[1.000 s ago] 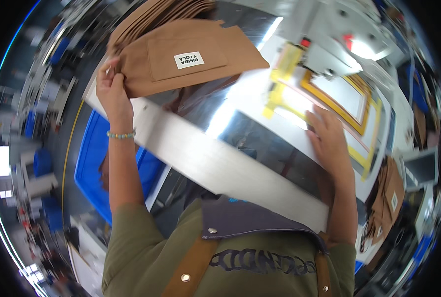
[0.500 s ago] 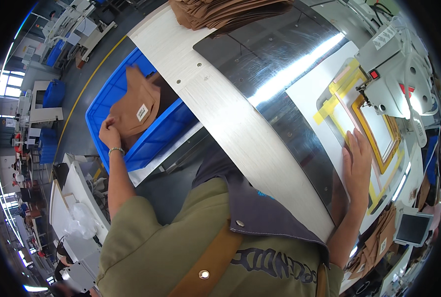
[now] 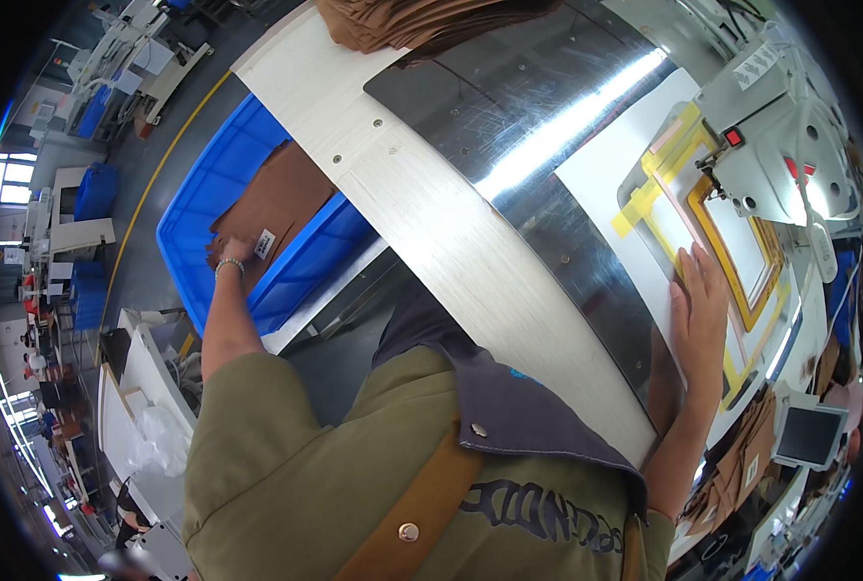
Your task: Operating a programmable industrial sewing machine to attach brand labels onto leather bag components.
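Down inside a blue plastic bin at the left, my left hand touches brown fabric pieces, beside one bearing a white label; its fingers are blurred and partly hidden. My right hand lies open at the right, fingers extended along a white board with yellow tape, next to a yellow clamping frame. A white sewing machine head overhangs that frame.
A stack of brown pieces sits on the pale table beside a glossy metal plate. More brown pieces and a small screen are at lower right. Workstations line the yellow-marked floor.
My left hand has gone from holding a labelled brown piece over the table down into the blue bin with it. My right hand stays by the frame; the view has turned.
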`<state>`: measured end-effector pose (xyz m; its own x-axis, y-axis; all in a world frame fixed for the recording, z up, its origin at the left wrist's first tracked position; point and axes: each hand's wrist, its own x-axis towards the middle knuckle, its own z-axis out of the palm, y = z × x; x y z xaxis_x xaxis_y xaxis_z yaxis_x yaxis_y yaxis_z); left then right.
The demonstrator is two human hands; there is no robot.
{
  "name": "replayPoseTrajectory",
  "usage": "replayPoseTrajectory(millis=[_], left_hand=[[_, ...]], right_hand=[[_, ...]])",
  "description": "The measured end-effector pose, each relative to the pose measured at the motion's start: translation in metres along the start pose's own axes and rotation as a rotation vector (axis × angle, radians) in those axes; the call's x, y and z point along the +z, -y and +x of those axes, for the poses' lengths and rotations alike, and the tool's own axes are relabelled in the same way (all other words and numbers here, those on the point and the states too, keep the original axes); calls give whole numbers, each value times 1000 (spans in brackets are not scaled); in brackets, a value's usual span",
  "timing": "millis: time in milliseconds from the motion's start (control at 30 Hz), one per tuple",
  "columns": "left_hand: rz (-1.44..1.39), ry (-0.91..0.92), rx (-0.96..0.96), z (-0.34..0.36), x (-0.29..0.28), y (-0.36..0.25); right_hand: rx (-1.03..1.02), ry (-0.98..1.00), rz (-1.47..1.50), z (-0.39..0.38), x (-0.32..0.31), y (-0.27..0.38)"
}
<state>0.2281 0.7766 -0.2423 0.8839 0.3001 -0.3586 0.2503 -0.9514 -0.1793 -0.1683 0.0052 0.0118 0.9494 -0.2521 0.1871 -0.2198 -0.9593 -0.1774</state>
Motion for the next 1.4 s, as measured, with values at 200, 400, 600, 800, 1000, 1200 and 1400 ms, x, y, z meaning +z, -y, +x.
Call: replayPoseTrajectory(millis=[200,400,600,800,1000,1200,1400], left_hand=[[-474,66,99,21,4,-44],[-525,177,434,37,0,-44],[-358,83,487,40,-18,-67],[-1044,-467,289,15,-90,-111],[-1192,-1062,787,-160,-274,-266],[-833,159,1622,-363,-264,-453],[-304,-20,1977,-437,-238,-553]], right_hand=[[14,51,62,0,-13,6],[-37,-51,137,-17,-39,-14],[66,-121,134,-19,-55,-54],[31,-194,235,-1,-28,-51],[22,-199,206,-7,-10,-39],[40,-179,191,-6,-8,-39],[58,-154,275,-4,-6,-46]])
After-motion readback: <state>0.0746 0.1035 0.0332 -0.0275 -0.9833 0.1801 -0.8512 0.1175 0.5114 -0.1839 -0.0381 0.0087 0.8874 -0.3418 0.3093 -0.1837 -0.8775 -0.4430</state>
